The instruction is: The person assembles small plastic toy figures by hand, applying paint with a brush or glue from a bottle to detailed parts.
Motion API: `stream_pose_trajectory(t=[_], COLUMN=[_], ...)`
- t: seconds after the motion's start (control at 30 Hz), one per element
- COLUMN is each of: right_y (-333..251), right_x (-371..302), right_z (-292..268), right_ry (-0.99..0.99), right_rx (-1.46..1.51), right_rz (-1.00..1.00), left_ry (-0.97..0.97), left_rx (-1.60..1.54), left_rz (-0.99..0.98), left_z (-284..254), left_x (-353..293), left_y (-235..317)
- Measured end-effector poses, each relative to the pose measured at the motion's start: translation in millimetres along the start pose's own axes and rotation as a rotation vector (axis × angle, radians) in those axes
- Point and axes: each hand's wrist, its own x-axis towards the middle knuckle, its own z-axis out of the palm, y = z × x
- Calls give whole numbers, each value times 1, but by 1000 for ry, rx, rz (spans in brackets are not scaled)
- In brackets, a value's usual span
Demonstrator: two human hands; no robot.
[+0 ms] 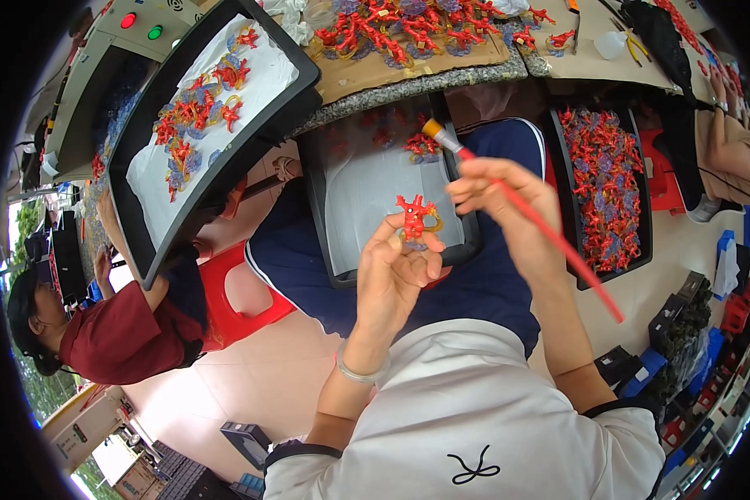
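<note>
Between the fingers of my left hand (396,267) is a small red figurine (414,218) with antler-like branches, a yellow loop at its side and a bluish clear part below. My right hand (508,200) grips a paintbrush with a long red handle (571,254), metal collar and orange-yellow bristles. The bristles point up and left, apart from the figurine. Under both hands a black tray (329,225) lined with white sheet rests on my lap. More red and blue figurines (423,148) lie at its far end.
A black lined tray (287,83) with scattered figurines stands at the left. Another tray (648,196), piled full, is at the right. Many figurines (392,33) cover the worktable (442,81) ahead. A co-worker in dark red (121,337) sits left; another person (737,154) is far right.
</note>
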Motion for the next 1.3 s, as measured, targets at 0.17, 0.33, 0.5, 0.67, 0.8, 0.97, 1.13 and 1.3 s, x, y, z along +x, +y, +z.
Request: stream_pose_trajectory(t=[0.17,0.33,0.5,0.67,0.8,0.97,1.13,1.3], right_y=[-35,-42,-26,-18,-23,-21,-27,-25], right_x=[14,27,36,30,35,27,23,32], right_z=[-29,-21,-19,-24,-33,-27,-29,-36], right_ry=[-132,-447,-205,-491,-336,-381,-425,-123], right_rx=[-273,-293,-705,-344,-446,-595,-516,-551], right_rz=[-319,-194,-273,-157,-347,-381,-392,-335], left_ry=[93,106,190,124,132,150,131,48], left_rx=[368,467,638,702,860,956,1031,965], left_rz=[-46,-147,-139,-62,46,64,92,140], left_z=[8,14,10,7,10,13,14,12], left_x=[-2,0,3,-2,-5,-6,-8,-8], left_y=[14,17,10,9,6,5,4,4])
